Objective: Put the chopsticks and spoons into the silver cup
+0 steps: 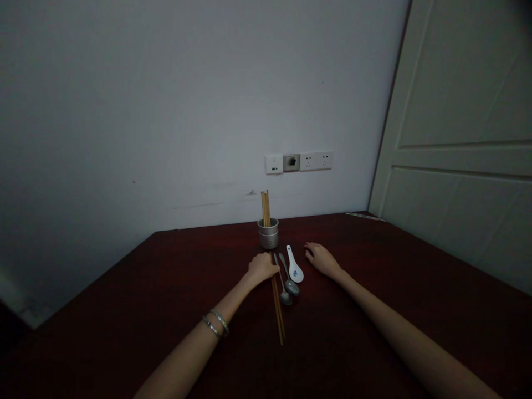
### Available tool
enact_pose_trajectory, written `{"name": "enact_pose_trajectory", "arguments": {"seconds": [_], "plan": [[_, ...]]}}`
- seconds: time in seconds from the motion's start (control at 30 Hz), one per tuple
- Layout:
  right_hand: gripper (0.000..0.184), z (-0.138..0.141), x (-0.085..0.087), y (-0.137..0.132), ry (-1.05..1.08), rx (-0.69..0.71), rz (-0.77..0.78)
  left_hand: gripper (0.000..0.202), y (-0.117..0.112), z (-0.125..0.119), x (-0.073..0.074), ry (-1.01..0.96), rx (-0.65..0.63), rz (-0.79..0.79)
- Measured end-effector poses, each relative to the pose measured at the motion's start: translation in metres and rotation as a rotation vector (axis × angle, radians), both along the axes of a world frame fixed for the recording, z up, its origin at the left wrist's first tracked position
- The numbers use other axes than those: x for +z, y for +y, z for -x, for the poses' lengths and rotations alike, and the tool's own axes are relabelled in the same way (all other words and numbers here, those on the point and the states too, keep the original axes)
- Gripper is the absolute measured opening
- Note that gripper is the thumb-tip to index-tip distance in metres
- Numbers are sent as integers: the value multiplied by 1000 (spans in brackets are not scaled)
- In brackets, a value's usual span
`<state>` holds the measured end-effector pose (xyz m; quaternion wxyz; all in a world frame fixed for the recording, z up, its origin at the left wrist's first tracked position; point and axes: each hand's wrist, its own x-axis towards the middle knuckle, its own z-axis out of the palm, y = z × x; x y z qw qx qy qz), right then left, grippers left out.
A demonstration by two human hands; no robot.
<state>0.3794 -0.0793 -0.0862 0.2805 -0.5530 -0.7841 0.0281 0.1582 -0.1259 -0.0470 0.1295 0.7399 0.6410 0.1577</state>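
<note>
My left hand (261,267), with two bracelets on its wrist, is closed on the upper part of a pair of wooden chopsticks (278,318), whose lower ends point toward me. Just right of them lie two metal spoons, one nearer (286,298) and one slightly farther (292,287). Beside these is a white spoon (295,271) with a blue mark in its bowl. My right hand (320,256) rests on the table, right of the white spoon, fingers loosely bent, thumb apart and nothing held. Behind the left hand stands a metal holder (268,238) with several upright chopsticks (265,208).
The dark red tabletop (187,277) meets a pale wall (187,111) at the back. Sockets (316,160) and a switch plate (291,162) are set low in that wall. A panelled white door (457,138) stands along the right. A thin flat strip (366,216) lies at the back right edge.
</note>
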Motion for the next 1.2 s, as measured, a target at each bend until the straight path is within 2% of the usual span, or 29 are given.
{"name": "enact_pose_trajectory", "arguments": {"seconds": [0.1, 0.2, 0.3, 0.4, 0.43, 0.5, 0.6, 0.67, 0.77, 1.0, 1.1, 1.2], "plan": [[34, -1, -1, 1, 28, 7, 29, 20, 0, 3, 1, -23, -34, -32], [35, -2, 2, 0, 119, 34, 40, 23, 2, 7, 10, -35, -22, -87], [30, 5, 15, -7, 305, 71, 4, 23, 3, 10, 29, -68, 3, -157], [24, 26, 39, -22, 625, 123, -17, 20, 0, 11, 54, -137, 13, -260], [25, 35, 47, -29, 757, 166, 34, 20, -2, 10, 63, -162, 9, -298], [29, 56, 62, -45, 1036, 287, 246, 19, -7, 9, 77, -208, -10, -368], [30, 83, 76, -71, 1243, 388, 516, 20, -16, 6, 89, -257, -36, -435], [29, 95, 80, -85, 1270, 447, 598, 20, -21, 5, 92, -278, -50, -457], [28, 101, 81, -98, 1320, 513, 635, 20, -25, 2, 90, -300, -64, -465], [25, 96, 82, -101, 1354, 441, 606, 20, -28, -3, 88, -374, -88, -456], [25, 95, 85, -101, 1365, 429, 600, 19, -26, -3, 86, -544, -148, -410], [26, 95, 86, -103, 1371, 402, 611, 23, -21, -1, 84, -829, -239, -256]]}}
